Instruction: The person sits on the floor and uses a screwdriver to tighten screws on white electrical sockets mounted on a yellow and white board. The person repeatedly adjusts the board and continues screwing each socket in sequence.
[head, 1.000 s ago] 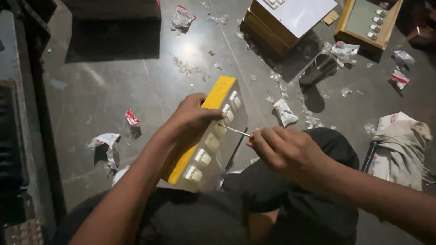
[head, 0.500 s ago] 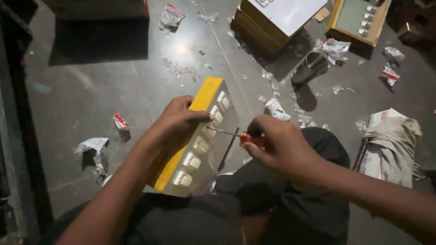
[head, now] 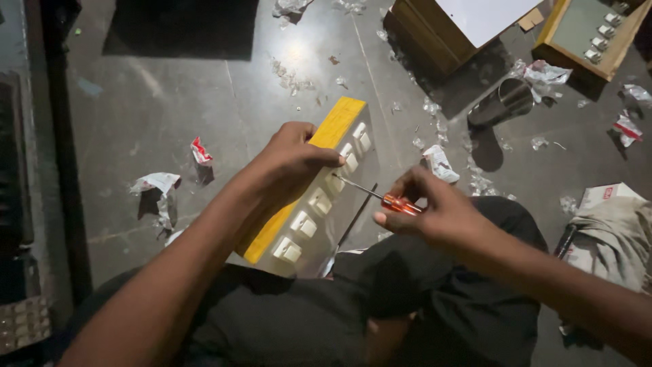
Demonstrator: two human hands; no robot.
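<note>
My left hand [head: 293,160] clamps the switch box [head: 319,187] — five switches; right hand [head: 435,214] pinches one screwdriver [head: 380,197].

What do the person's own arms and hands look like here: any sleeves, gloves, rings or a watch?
Both forearms are bare from the bottom edge of the picture down to the wrists; no sleeve shows. The left hand and the right hand wear no gloves. No ring, watch or bracelet can be seen, though the light is dim. Dark trousers cover the legs below the arms.
</note>
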